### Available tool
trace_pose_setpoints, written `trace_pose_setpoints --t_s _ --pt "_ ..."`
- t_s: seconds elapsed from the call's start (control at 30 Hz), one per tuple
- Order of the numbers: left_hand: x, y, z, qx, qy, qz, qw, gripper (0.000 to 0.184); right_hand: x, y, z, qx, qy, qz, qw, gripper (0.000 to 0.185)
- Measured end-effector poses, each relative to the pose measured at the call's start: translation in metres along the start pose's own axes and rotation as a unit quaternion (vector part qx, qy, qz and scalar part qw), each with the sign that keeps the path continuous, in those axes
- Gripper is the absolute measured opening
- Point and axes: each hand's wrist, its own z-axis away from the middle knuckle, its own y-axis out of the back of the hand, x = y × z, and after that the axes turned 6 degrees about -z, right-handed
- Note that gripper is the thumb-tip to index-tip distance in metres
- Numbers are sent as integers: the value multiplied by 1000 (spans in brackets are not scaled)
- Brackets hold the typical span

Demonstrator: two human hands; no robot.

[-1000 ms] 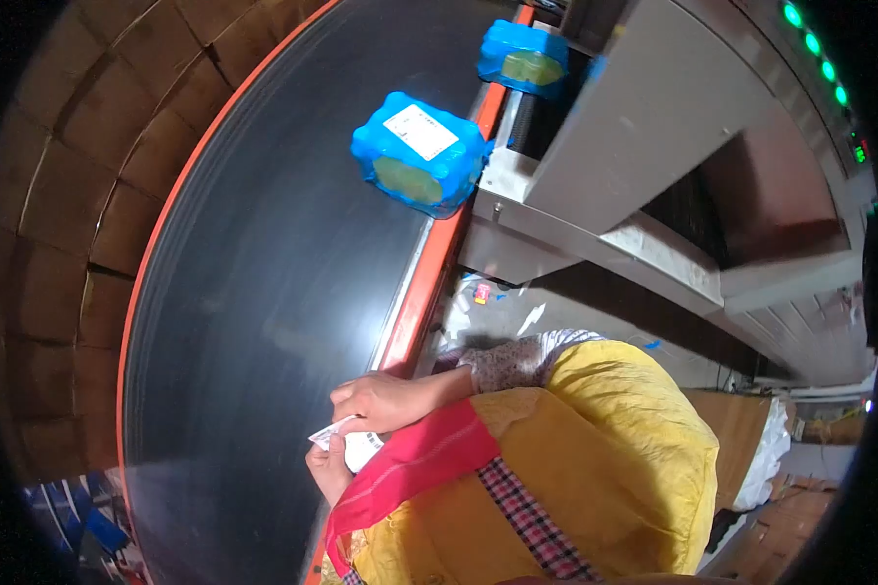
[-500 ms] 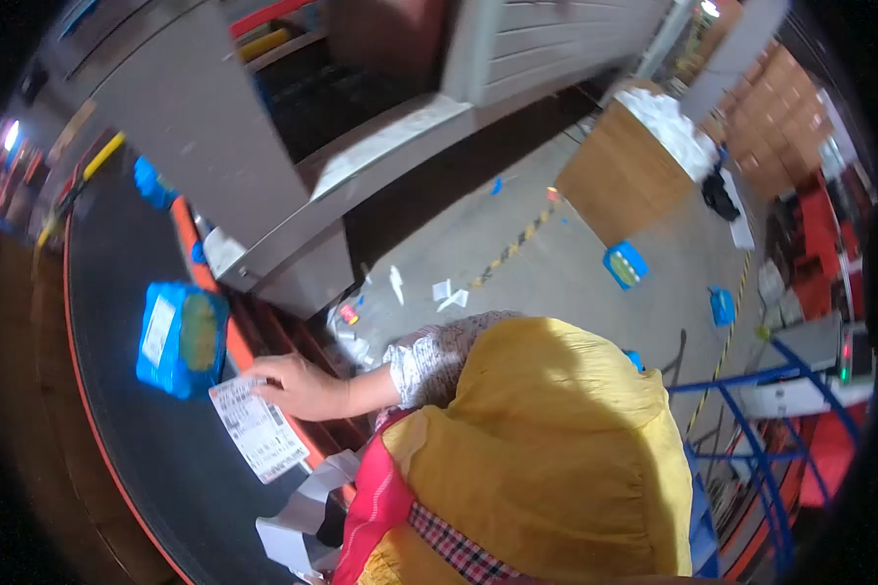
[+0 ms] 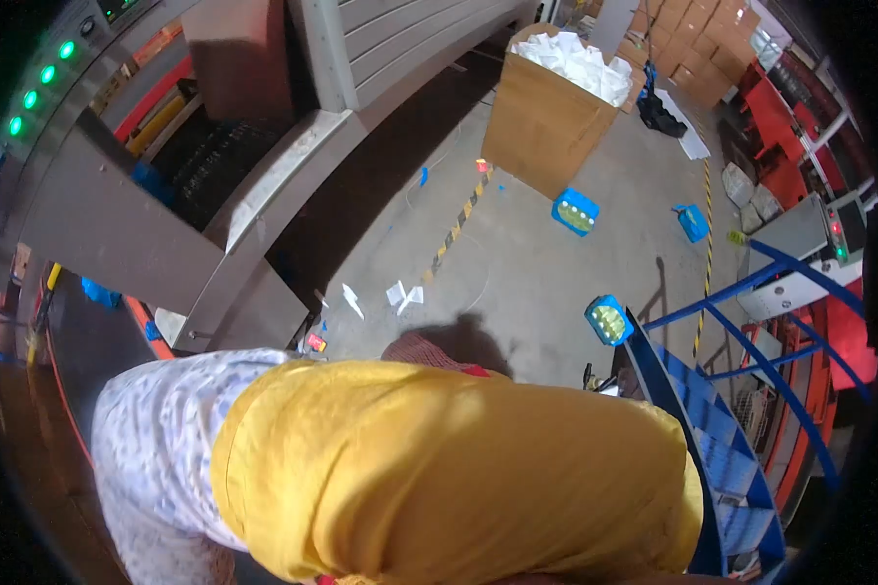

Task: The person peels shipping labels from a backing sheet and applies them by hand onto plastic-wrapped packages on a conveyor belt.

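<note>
Neither of my hands shows in the head view. A white patterned sleeve (image 3: 166, 439) reaches down the left side, and its end is cut off or hidden at the bottom edge. Yellow cloth (image 3: 458, 458) worn on the body fills the lower middle. Closest to the sleeve is a dark conveyor belt (image 3: 73, 341), partly covered by it. Farther up the belt, a blue-wrapped bundle (image 3: 99, 292) is partly visible. What either hand holds or touches cannot be seen.
A grey machine (image 3: 117, 195) with several green lights stands at upper left. A cardboard box (image 3: 541, 132) holds white paper. Blue packs (image 3: 576, 212), (image 3: 693, 222) lie on the floor; another pack (image 3: 610, 320) is beside a blue metal frame (image 3: 741, 468). Paper scraps (image 3: 405, 295) litter the floor.
The view has swung so the scene shifts left and up. The hand holding a printed label over the belt has gone out of sight, as has the large blue pack beside it.
</note>
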Motion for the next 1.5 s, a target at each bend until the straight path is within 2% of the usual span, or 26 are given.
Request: trace_pose_setpoints --t_s 0.2,0.3,0.37,0.43,0.47,0.5,0.57,0.63,0.67,0.7,0.73,0.77,0.8,0.83,0.87,0.93,0.97,1.0,1.07,1.13,1.2,1.27,1.33,1.4,1.47,1.5 --pt "-2 10 9 3 -19 13 1000 29 -1 -3 -37 20 98 -17 995 12" --pt "5 13 19 48 -9 32 998 28 -13 -4 -56 29 174 -52 983 11" --pt "10 15 29 87 -12 50 995 27 -12 9 -47 28 182 -77 980 10" --pt "10 19 34 127 -35 65 989 26 13 24 -9 -2 55 -118 992 9" --pt "23 19 38 154 49 55 985 28 32 14 15 31 39 -164 985 22" --pt "20 18 37 177 47 100 978 30 51 1 46 115 13 -146 983 34" --pt "21 12 11 180 72 127 973 36 103 -1 99 46 -159 -204 965 37" --pt "2 9 -9 202 71 137 967 34 135 -13 142 40 -285 -222 931 35" --pt "-13 13 -20 212 78 152 962 33 152 -23 157 37 -373 -261 889 33" --pt "-17 17 -28 197 125 99 967 32 165 -34 171 58 -408 -270 870 31" --pt "-17 15 -34 184 178 44 966 31 177 -50 192 77 -513 -312 796 29" --pt "-6 2 -33 230 101 6 968 30 188 -64 221 108 -569 -413 703 25" --pt "-24 -2 -32 245 90 22 965 30 194 -76 238 165 -548 -455 683 25" --pt "-42 -6 -32 259 78 39 962 30 203 -92 245 219 -550 -551 588 27" --pt "-21 -13 -31 255 118 90 955 30 207 -95 250 276 -547 -631 476 29" --pt "-16 -15 -38 255 134 56 956 29 226 -134 254 321 -563 -709 278 35" --pt "-17 -16 -42 249 138 39 958 29 236 -150 261 290 -501 -797 175 40" --pt "-17 -15 -38 253 139 41 956 29 240 -171 261 304 -426 -843 126 43" --pt "-35 -14 -41 260 155 38 952 29 257 -214 247 347 -369 -860 65 42" --pt "-58 -8 -40 272 133 37 952 30 268 -235 230 344 -430 -815 182 40" --pt "-63 -13 -44 300 106 53 947 30 270 -242 222 364 -434 -803 185 36" --pt "-62 -15 -48 281 111 64 951 29 287 -279 230 317 -431 -825 180 33" --pt "-61 -17 -52 255 147 67 953 28 279 -296 198 315 -506 -772 219 38" --pt "-60 -18 -57 215 167 34 962 28 249 -278 145 235 -471 -818 232 39" --pt "-74 -11 -57 207 146 70 965 28 221 -261 121 81 -470 -843 249 35" --pt "-68 -10 -56 215 123 114 962 28 204 -257 111 88 -428 -836 333 33"
